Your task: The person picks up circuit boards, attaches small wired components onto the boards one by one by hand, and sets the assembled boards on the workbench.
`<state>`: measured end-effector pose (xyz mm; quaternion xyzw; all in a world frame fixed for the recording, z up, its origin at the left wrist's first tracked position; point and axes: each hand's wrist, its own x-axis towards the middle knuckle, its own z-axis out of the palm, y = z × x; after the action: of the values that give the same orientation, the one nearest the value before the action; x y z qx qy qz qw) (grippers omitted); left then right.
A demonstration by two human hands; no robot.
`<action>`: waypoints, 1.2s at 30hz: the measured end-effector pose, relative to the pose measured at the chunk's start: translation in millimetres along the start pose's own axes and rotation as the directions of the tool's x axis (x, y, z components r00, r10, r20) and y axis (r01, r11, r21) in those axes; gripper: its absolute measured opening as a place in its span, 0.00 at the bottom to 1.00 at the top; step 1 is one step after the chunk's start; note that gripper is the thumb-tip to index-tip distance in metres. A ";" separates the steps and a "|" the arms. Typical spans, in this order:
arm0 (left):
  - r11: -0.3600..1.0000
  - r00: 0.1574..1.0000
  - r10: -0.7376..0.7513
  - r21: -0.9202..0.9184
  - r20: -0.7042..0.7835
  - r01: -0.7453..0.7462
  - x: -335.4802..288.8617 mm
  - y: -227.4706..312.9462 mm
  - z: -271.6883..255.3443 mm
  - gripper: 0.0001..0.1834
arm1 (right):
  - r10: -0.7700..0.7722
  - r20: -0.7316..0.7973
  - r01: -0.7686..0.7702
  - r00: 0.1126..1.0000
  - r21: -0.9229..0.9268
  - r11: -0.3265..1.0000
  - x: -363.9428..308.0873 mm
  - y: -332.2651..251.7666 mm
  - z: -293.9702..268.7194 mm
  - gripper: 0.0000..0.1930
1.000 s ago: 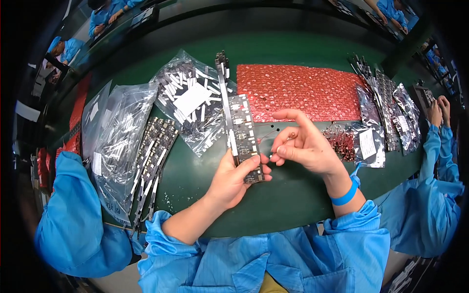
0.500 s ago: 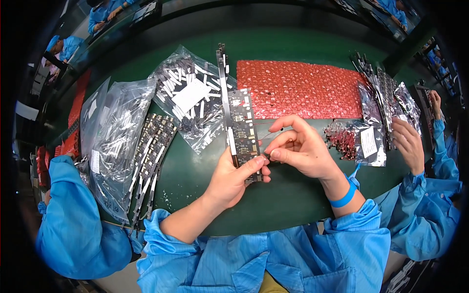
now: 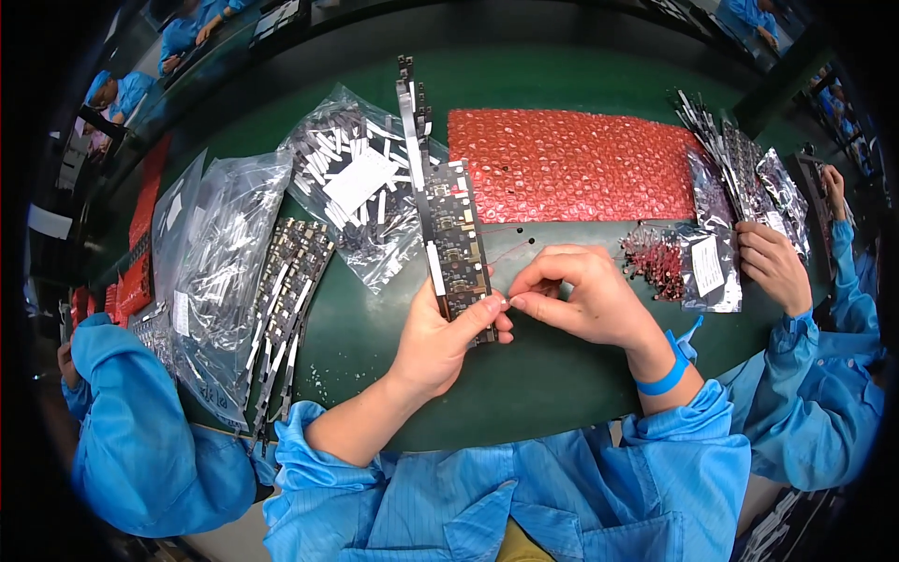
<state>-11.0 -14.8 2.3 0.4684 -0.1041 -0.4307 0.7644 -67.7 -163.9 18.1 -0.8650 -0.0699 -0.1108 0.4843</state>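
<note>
My left hand (image 3: 435, 342) grips a long dark circuit board (image 3: 456, 229) by its lower end, thumb across the front. Dark strips with white sections (image 3: 414, 140) run along the board's left side and stick up past its top. Thin red wires ending in small round black parts (image 3: 531, 242) reach out from the board's right edge. Beside my left thumb, my right hand (image 3: 585, 295) pinches thumb and forefinger together; a tiny pale bit shows at the tips, too small to name. A blue band (image 3: 663, 370) circles my right wrist.
Red bubble wrap (image 3: 571, 164) lies behind the board. Bags of strips (image 3: 361, 225) and a clear bag (image 3: 229, 253) lie left, near stacked circuit boards (image 3: 290, 272). To the right are red-wired parts (image 3: 653, 262), a silvery bag (image 3: 710, 272) and a co-worker's hand (image 3: 775, 267).
My right fingers have closed in beside my left thumb, and the red wires with black ends now hang free of them. The board shifted slightly left and up. The right-hand co-worker's hand lowered.
</note>
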 end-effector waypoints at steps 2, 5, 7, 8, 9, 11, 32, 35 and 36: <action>0.994 0.999 -0.047 -0.104 -0.020 0.044 -0.1 1.4 0.9 0.14 | 0.013 -0.014 -0.013 1.000 0.012 1.000 -0.8 -1.0 0.5 0.03; 0.983 0.992 -0.091 -0.170 -0.089 0.075 -1.6 4.9 7.5 0.13 | 0.021 -0.037 -0.020 0.999 0.019 1.000 -1.4 -4.5 0.3 0.02; 0.985 0.996 -0.084 -0.153 -0.044 0.076 -1.5 3.7 1.8 0.13 | 0.017 -0.046 -0.016 0.999 0.015 1.000 -1.4 -5.3 1.1 0.02; 0.988 0.997 -0.078 -0.136 0.002 0.077 -1.6 3.1 -0.5 0.14 | -0.005 -0.057 0.005 0.998 -0.005 1.000 -1.4 -5.0 1.9 0.02; 0.988 0.997 -0.080 -0.135 0.000 0.079 -1.7 2.9 -0.5 0.14 | -0.027 -0.067 0.025 0.997 -0.025 0.999 -1.5 -4.7 2.9 0.02; 0.987 0.997 -0.077 -0.145 -0.007 0.076 -1.9 3.6 0.6 0.12 | -0.041 -0.081 0.038 0.996 -0.038 0.999 -2.4 -5.7 4.4 0.02; 0.992 0.992 -0.120 -0.031 -0.041 0.119 1.0 1.2 3.5 0.12 | -0.162 -0.131 0.141 0.978 -0.161 0.977 -4.6 -2.8 8.2 0.04; 0.993 0.993 -0.116 -0.034 -0.036 0.115 1.4 0.6 3.2 0.12 | -0.150 -0.124 0.128 0.981 -0.167 0.978 -4.5 -2.9 8.9 0.03; 0.993 0.992 -0.118 -0.034 -0.037 0.116 1.4 0.5 3.0 0.12 | -0.152 -0.129 0.129 0.980 -0.171 0.977 -4.5 -2.6 9.3 0.03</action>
<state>-11.5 -17.7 4.1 0.4696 -0.0548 -0.4673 0.7471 -71.4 -154.7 14.4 -0.8843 -0.0874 -0.2110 0.4072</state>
